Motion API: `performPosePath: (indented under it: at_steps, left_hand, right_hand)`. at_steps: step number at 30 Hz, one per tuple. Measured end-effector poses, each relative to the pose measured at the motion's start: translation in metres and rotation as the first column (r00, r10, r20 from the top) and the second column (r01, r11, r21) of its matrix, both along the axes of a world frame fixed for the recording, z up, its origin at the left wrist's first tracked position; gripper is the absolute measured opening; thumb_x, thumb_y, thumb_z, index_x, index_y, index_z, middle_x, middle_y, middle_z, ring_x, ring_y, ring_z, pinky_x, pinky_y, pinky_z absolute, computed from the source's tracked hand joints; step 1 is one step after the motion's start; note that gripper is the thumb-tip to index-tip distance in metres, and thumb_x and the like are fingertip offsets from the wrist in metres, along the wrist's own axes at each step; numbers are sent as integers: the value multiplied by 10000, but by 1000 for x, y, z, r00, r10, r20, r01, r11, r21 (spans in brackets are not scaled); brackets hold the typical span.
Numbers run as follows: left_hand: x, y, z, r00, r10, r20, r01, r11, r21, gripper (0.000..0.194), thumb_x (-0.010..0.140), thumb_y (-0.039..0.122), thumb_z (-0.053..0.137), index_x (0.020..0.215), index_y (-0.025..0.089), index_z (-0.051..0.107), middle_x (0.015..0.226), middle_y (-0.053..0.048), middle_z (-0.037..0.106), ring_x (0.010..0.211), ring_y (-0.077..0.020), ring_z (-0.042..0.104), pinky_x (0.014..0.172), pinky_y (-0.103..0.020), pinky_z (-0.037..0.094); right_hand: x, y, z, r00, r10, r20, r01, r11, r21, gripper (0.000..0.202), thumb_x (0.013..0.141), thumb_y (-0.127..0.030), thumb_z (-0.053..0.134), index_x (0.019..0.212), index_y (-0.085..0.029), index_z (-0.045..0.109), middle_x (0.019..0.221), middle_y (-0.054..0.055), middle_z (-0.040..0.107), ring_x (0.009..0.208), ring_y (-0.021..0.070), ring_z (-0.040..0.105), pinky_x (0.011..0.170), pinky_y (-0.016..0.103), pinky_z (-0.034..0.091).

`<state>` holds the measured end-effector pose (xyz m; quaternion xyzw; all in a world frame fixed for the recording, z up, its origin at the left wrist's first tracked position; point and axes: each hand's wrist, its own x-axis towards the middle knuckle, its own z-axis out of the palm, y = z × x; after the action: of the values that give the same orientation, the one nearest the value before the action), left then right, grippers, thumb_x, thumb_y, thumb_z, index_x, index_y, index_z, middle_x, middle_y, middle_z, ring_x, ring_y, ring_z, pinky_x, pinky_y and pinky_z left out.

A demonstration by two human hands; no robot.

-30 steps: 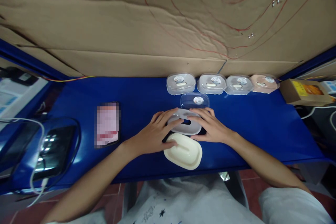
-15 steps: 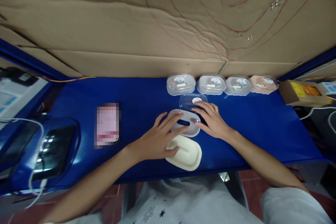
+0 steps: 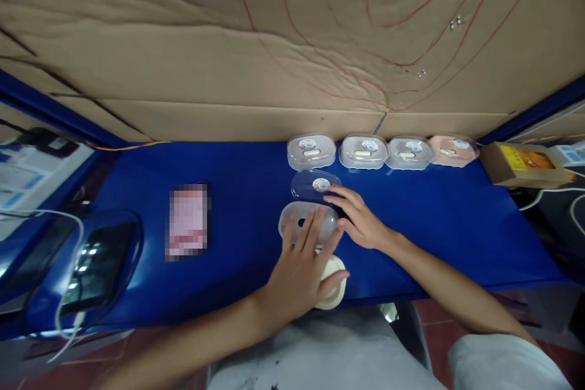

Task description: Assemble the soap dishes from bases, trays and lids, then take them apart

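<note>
My left hand (image 3: 299,274) lies with fingers spread over a pale grey oval piece (image 3: 284,228) that has a dark opening in its middle. Beneath that hand's thumb, near the table's front edge, is a cream oval dish (image 3: 337,298), partly covered. My right hand (image 3: 361,216) is open, its thumb at the right end of the grey piece. Its fingertips reach the right edge of a clear plastic lid (image 3: 304,184) with a round white sticker, lying just beyond the grey piece. Whether the fingers press on either piece, I cannot tell.
Along the back stand several lidded oval boxes, among them a grey one (image 3: 311,158) and a peach one (image 3: 454,155). A cardboard box (image 3: 512,167) is at the right. A blurred pink rectangular item (image 3: 188,216) lies left, near a dark device (image 3: 100,262) and white cable.
The clear lid and the grey piece have shifted left. My left hand has moved right and nearer to me, covering more of the cream dish. The view has tilted slightly.
</note>
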<state>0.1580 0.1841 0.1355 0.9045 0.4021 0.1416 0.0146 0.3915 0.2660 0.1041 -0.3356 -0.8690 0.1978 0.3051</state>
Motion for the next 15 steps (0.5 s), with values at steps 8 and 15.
performPosePath:
  at_steps: [8,15]
  left_hand:
    - [64,21,2,954,297,27,-297,955,-1,817,1037,719,519,1720,324,308,1783,-233,257,1645,-468,270,1224,-769,333]
    - [50,35,-18,934,354,-48,-355,935,-11,705,1078,647,487,1549,135,597,1726,-259,367,1623,-422,352,1310,-680,269]
  right_hand:
    - [6,6,-3,917,-300,-261,295,954,-59,396,1155,-420,347,1392,-288,635,1444,131,638,1408,279,595,1208,544,477]
    - [6,8,-2,910,-353,-219,355,934,-29,359,1149,-409,387,1353,-269,647,1417,134,660,1404,288,591,1193,554,458]
